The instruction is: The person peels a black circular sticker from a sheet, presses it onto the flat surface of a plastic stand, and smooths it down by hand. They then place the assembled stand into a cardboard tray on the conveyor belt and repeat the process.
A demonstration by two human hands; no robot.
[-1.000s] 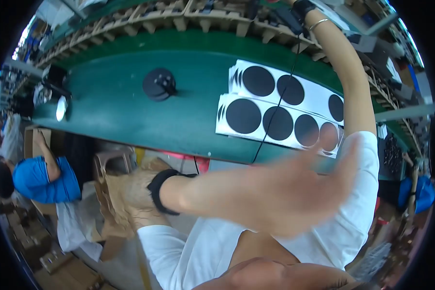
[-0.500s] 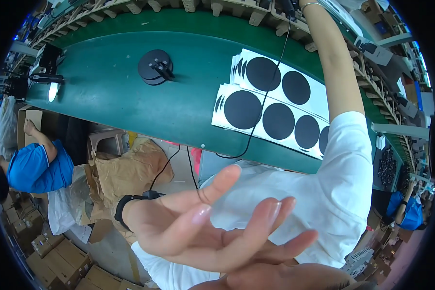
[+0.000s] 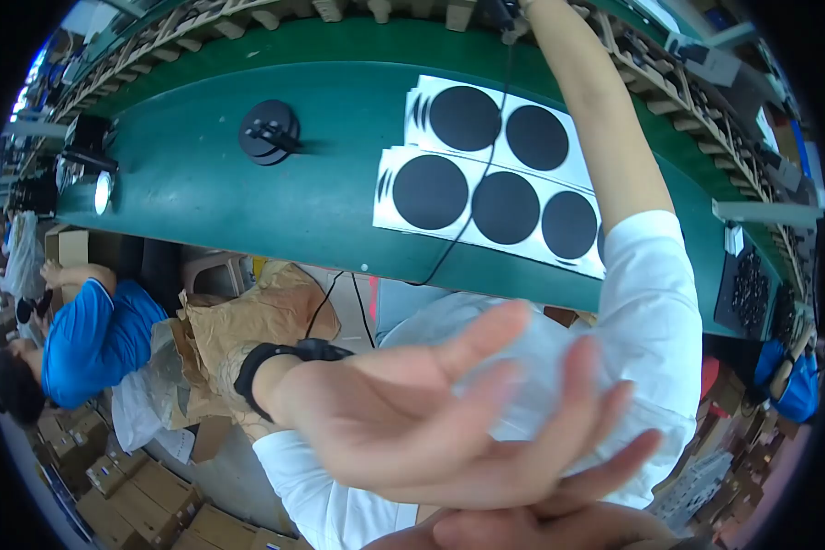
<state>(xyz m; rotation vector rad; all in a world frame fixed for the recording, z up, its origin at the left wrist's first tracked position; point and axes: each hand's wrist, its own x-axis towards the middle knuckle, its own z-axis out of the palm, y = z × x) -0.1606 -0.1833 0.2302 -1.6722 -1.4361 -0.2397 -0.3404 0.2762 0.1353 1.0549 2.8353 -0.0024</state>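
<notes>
My left hand (image 3: 449, 431) is raised close in front of me, its fingers spread and bent, blurred by motion. Nothing shows in it. A black band (image 3: 261, 380) circles its wrist. My right forearm (image 3: 587, 101) stretches across the green bench to the top edge, where the hand is cut off. Beside that wrist is a black corded object (image 3: 498, 13), only its lower end visible. Its thin black cord runs down over the white sheets with black discs (image 3: 505, 208). Farther left on the bench lies a round black base with a cable and plug (image 3: 269, 133).
A slatted rack or conveyor edge (image 3: 330, 9) runs along the bench's far side. A small lit lamp (image 3: 104, 192) stands at the left end. Brown paper (image 3: 257, 307) and cardboard boxes (image 3: 142, 490) lie below. A person in blue (image 3: 101, 335) works at left, another at far right.
The whole view has shifted, so the bench and sheets appear farther left. My left hand has moved slightly right and is more blurred. The right arm still reaches to the top edge.
</notes>
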